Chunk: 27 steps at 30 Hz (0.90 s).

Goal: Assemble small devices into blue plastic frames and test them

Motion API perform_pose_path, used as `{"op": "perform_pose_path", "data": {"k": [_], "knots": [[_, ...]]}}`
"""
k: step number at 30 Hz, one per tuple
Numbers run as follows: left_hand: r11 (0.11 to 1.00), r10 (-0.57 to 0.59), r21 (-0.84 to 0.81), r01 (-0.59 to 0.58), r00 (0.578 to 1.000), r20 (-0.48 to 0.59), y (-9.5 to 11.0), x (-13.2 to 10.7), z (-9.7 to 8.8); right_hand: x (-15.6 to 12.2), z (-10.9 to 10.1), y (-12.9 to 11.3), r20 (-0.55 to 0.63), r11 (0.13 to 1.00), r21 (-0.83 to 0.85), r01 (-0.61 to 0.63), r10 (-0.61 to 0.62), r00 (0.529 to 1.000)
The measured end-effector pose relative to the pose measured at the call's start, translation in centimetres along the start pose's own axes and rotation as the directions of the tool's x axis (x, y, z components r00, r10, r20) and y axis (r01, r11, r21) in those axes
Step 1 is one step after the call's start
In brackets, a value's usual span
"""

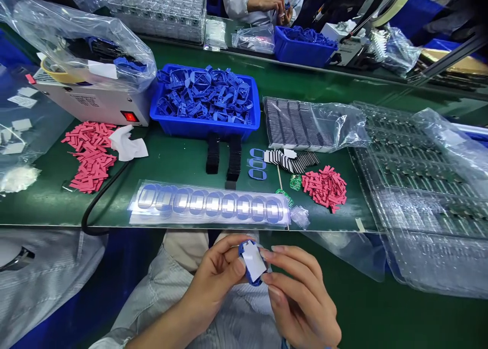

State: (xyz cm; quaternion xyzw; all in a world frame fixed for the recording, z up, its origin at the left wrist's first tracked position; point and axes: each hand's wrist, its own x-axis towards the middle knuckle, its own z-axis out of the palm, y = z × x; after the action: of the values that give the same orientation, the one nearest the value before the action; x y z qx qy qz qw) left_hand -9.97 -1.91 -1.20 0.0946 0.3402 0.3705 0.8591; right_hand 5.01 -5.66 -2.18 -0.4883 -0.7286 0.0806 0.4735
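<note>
A small oval blue plastic casing [253, 261] with a white rectangular piece lying in it is held above my lap, just off the table's front edge. My left hand [223, 267] grips it from the left, thumb on the near side and fingers behind. From the right, the fingertips of my right hand [301, 293] close on the casing's edge beside the white piece. Nearest on the table lie clear sheets of oval blue-rimmed stickers [213, 204]. Beyond them stands a blue bin [206, 128] heaped with similar blue plastic parts.
Pink strips lie in a left pile [89, 156] and a right pile [325, 187]. Black strip stacks [234, 158], green circuit boards [295, 182] and a bagged stack of dark pieces [297, 123] lie between. Clear trays [430, 186] overhang the right edge. A co-worker's hands [276, 6] work opposite.
</note>
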Motion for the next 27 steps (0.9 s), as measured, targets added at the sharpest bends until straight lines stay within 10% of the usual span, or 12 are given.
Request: {"op": "perform_pose_path", "data": {"k": [8,12,18,27], "knots": [[0.998,-0.043,-0.056,0.043,0.999,0.005,-0.4,0.3,-0.4,0.3,-1.3,1.3,-0.157,0.987,0.143,-0.079,0.101,0.982],[0.998,-0.060,-0.032,0.059,0.998,-0.026,-0.3,0.3,-0.9,0.1,-4.2,7.2,-0.359,0.874,-0.248,-0.417,0.317,0.878],[0.997,-0.074,-0.008,0.074,0.997,-0.006,0.1,0.2,-1.2,-0.9,-7.7,14.9,-0.281,0.755,-0.480,-0.446,0.349,0.894],[0.998,-0.058,0.004,0.058,0.998,0.024,0.2,0.3,-1.3,-1.0,-7.4,16.0,-0.264,0.745,-0.539,-0.393,0.294,0.919]]}}
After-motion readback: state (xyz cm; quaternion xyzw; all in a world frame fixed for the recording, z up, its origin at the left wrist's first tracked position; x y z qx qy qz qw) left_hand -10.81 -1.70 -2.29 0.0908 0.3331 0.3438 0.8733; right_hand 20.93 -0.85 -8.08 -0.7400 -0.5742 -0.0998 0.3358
